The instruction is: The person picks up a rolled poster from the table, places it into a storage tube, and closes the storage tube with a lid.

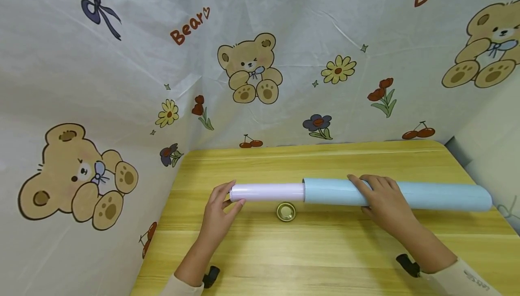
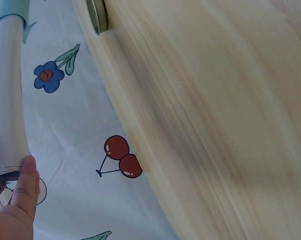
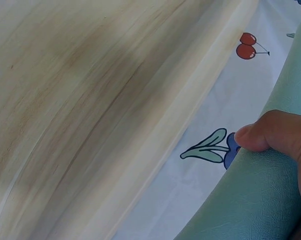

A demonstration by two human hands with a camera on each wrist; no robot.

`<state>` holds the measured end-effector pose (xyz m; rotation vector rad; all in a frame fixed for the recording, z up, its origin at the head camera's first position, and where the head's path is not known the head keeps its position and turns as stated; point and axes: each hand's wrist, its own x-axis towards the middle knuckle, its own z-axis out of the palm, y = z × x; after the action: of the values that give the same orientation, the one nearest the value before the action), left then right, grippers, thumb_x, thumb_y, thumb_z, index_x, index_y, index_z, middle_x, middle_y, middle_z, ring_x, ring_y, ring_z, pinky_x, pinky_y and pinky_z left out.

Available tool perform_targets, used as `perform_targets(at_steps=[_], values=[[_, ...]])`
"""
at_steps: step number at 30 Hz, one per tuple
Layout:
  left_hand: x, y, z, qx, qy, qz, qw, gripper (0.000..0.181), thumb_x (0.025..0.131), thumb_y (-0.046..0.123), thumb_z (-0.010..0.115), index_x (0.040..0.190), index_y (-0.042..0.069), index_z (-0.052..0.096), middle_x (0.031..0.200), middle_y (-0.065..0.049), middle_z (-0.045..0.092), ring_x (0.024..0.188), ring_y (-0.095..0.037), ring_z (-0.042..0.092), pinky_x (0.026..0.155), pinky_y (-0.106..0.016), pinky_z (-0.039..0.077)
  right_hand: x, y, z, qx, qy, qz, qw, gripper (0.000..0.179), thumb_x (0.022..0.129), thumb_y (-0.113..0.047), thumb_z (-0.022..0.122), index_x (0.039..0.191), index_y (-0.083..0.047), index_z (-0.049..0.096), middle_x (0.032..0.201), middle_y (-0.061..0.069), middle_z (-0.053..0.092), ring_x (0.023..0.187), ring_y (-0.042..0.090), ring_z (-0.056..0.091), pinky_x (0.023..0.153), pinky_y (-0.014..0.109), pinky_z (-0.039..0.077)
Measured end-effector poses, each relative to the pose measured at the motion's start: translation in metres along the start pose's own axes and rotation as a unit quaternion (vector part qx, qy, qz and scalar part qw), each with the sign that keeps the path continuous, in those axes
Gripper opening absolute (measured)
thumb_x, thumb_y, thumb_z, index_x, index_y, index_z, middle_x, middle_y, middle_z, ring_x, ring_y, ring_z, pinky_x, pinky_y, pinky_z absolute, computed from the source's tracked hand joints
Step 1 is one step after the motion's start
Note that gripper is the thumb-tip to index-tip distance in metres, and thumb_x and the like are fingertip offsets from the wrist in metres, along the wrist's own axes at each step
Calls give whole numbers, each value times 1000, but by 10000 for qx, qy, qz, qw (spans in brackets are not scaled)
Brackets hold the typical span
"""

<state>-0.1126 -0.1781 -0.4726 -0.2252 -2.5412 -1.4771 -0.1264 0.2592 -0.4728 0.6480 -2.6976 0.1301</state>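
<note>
I hold a lilac tube (image 1: pixel 268 192) that runs into the left end of a pale blue roll (image 1: pixel 443 195); together they lie across my view of the desk (image 1: pixel 308 255), roughly along its far edge, the blue end reaching the right edge. Whether they touch the wood I cannot tell. My left hand (image 1: pixel 219 212) pinches the tube's free end between thumb and fingers; my right hand (image 1: pixel 383 201) grips the blue roll from above. A small gold dish (image 1: pixel 286 212) sits on my near side of the tube, left of the desk's middle.

The desk is yellowish wood grain with rounded far corners. A pale sheet (image 1: pixel 134 70) rises behind it and along its left edge, printed with bears, flowers, cherries and bows. Past the right edge is a plain pale surface with a thin cord (image 1: pixel 508 208).

Only the head view takes in the bears and the roll's whole length. The left wrist view shows the tube's dark end at my fingertips; the right wrist view brings out the blue roll's creased, leathery grain.
</note>
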Motion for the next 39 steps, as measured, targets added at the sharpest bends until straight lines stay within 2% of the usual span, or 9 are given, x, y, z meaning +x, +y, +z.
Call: perform_targets(at_steps=[14,21,29,39], values=[[-1,-1,5,-220,-50,-83,9997,57,95,22,72,148,24,50,144,-3,48,130,-24,55,103,-32,54,1,-2,2,16,70,-67,10000,104,57,-16,99,148,-15,48,123,19,61,115,41,58,97,63,44],[0,-2,7,-283,60,-136,9995,60,94,19,73,148,26,48,142,-3,51,131,-25,55,101,-33,55,1,-4,1,33,61,-56,10000,103,57,-16,99,147,-15,48,123,19,62,115,42,58,95,64,44],[0,0,10,-423,102,-183,9989,52,93,20,75,141,20,53,138,-3,54,132,-23,53,102,-32,55,2,-5,1,92,1,-58,9999,104,59,-16,98,149,-16,46,124,19,62,116,41,57,95,64,44],[-2,0,12,-416,87,-147,9990,51,93,20,74,140,19,55,140,-3,53,132,-23,54,101,-31,55,1,-8,3,105,-4,-49,9999,104,58,-17,99,148,-15,47,124,19,62,116,41,58,95,63,44]])
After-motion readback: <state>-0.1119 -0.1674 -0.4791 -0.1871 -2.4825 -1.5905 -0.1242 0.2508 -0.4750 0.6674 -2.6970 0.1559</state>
